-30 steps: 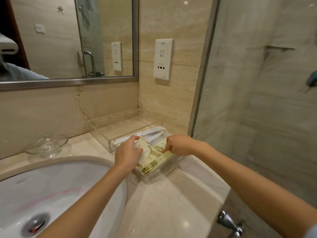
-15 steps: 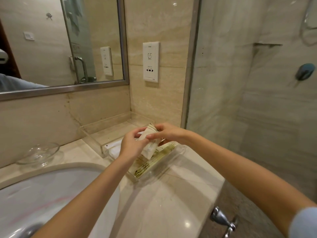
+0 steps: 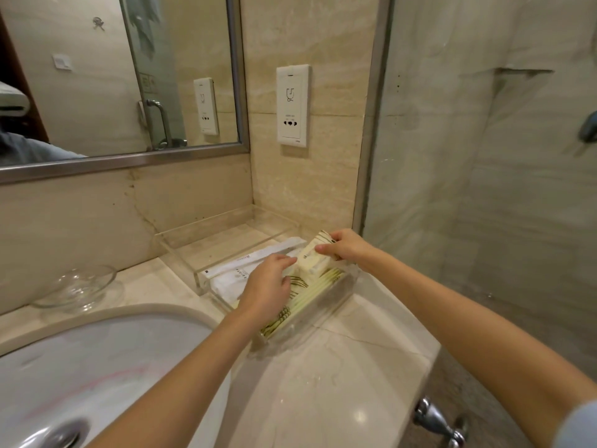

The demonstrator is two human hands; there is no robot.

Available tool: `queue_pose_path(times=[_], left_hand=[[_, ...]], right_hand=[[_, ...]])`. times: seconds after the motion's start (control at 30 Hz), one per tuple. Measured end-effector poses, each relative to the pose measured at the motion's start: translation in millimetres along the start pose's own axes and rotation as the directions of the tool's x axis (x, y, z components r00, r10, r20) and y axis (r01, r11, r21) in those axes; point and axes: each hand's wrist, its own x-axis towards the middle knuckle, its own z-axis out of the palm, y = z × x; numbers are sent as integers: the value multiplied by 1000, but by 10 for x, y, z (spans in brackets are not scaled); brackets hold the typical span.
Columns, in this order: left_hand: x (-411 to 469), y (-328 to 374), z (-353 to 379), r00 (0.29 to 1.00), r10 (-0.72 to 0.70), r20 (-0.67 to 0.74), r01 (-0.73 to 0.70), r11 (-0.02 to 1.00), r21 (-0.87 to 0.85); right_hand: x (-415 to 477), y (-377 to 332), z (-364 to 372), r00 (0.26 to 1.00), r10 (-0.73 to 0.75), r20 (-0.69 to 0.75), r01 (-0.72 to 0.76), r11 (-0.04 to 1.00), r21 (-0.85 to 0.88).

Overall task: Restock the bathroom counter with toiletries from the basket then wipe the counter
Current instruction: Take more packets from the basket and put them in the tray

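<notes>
A clear acrylic tray (image 3: 310,321) stands on the marble counter (image 3: 349,376) in the corner by the shower glass. It holds several cream toiletry packets with dark stripes (image 3: 300,305) on edge and white flat packets (image 3: 232,273) at its left. My right hand (image 3: 345,245) pinches one cream packet (image 3: 315,258) by its top, tilted above the tray. My left hand (image 3: 268,282) rests its fingers on the standing packets, touching the lifted packet's lower edge. No basket shows.
A second clear tray (image 3: 226,231) sits behind, against the wall. A glass dish (image 3: 77,286) stands left of it. The white sink basin (image 3: 97,367) fills the lower left. A socket plate (image 3: 292,105), mirror (image 3: 113,76) and shower glass (image 3: 484,156) surround.
My right hand has lifted one cream packet out of the row and holds it tilted over the tray. My left hand shifted from the packet tops to steadying the row.
</notes>
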Motion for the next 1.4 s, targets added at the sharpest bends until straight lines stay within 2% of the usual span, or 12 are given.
queue_pose_path(times=[0.13,0.27,0.37,0.43,0.5,0.6,0.77,1.07,1.17,1.23,1.33,1.4], left_hand=[[-7,13,9,996,55,72,-60,996,69],[-49,29,-20,997,-59,56,57,998,34],[-73,67,-41,992,-107,72,103,993,61],[-83,81,-46,989,-121,85,115,990,75],[-86,84,-43,987,-127,101,118,989,88],[-85,84,-39,984,-134,114,122,986,112],[-65,59,-13,978,-163,130,147,982,119],[-79,96,-30,971,-172,167,153,981,117],[-106,140,-82,963,-159,220,129,981,144],[-150,154,-98,964,-144,225,116,984,133],[-268,198,-119,977,-141,158,122,985,123],[-341,240,-137,984,-137,113,124,986,116]], right_hand=[[27,-6,149,996,-12,88,17,998,-62],[92,63,307,999,16,51,-5,980,-201],[39,65,312,994,-71,-78,42,944,-328],[-26,52,293,971,-184,-150,100,890,-445],[-93,43,288,970,-224,-94,145,845,-514],[-196,55,326,994,-109,13,99,832,-545],[-208,-21,343,996,-44,-73,0,853,-523],[-107,-106,393,997,18,-72,-57,815,-577],[-150,-63,368,1000,3,-21,-14,850,-527],[-235,9,311,999,-30,-11,23,908,-419],[-429,132,180,989,-99,-107,79,981,-178],[-561,206,74,978,-124,-166,113,991,-74]])
